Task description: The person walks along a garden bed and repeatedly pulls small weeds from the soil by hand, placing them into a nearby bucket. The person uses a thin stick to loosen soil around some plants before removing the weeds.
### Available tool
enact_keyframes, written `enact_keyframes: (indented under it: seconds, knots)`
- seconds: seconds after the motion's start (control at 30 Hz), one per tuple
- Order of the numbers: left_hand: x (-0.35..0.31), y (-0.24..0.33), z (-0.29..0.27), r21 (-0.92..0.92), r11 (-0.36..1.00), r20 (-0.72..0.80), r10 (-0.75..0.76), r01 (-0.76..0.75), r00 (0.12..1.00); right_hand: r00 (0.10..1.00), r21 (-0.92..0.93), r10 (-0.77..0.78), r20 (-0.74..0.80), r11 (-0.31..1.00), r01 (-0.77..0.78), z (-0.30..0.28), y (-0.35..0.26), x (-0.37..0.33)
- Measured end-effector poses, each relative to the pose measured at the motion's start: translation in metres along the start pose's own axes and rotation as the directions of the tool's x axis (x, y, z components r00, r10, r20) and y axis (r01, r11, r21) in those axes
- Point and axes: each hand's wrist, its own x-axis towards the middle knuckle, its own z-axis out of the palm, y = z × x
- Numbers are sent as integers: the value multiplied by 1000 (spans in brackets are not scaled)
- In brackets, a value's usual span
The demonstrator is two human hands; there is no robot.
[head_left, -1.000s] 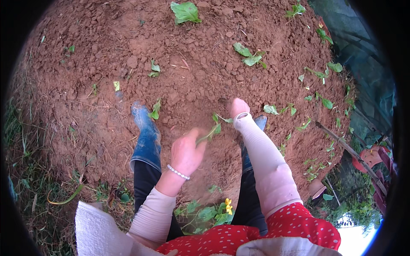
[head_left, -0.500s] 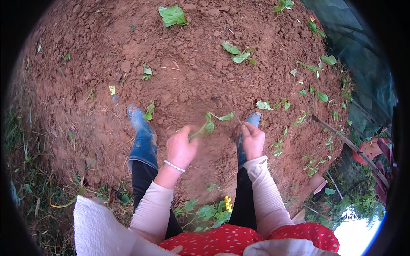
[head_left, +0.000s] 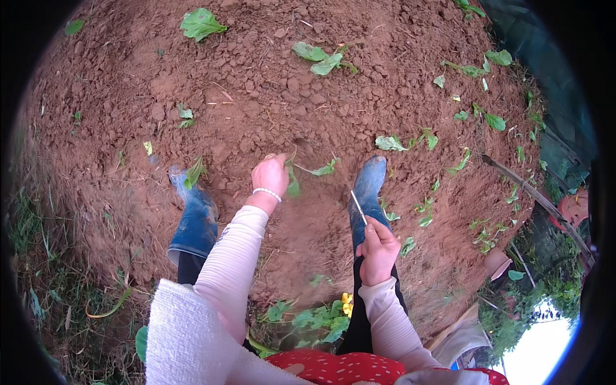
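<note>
My left hand [head_left: 271, 174], with a beaded bracelet at the wrist, is down by the soil between my boots. Its fingers are closed around a leafy green seedling [head_left: 294, 185], whose stem stands beside the fingertips and one leaf [head_left: 326, 168] stretches to the right. A shallow hollow in the soil [head_left: 307, 149] lies just beyond. Pinched between thumb and fingers of my right hand [head_left: 378, 253] is a thin, pale, stick-like tool [head_left: 358, 206] pointing up and left, in front of the right boot [head_left: 369, 186]. Its exact kind cannot be made out.
Several uprooted or laid-out seedlings [head_left: 327, 63] are scattered over the reddish soil. My left boot [head_left: 196, 221] stands to the left. Beside my legs grows a yellow-flowered plant [head_left: 346, 305]. A wooden pole [head_left: 539, 196], a clay pot [head_left: 497, 262] and dark netting [head_left: 558, 96] border the right.
My left hand has moved forward with the seedling, down to the soil. My right hand has drawn back toward me, bringing the thin tool away from the ground.
</note>
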Motion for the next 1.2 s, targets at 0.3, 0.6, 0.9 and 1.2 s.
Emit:
enact_keyframes:
  seconds: [0.3,0.6,0.9,1.2]
  knots:
    - [48,1,41,277,957,97,62,-87,993,993,-31,79,82,997,-77,-14,-7,6]
    - [40,8,44,282,956,3,83,-81,997,987,-24,78,139,997,-76,-17,-11,10]
    - [55,-20,31,-56,997,-223,-63,51,973,990,-51,62,127,997,-56,-15,-18,12]
    - [69,-12,67,50,997,-47,-56,58,997,992,-50,-1,127,999,7,-21,-26,16]
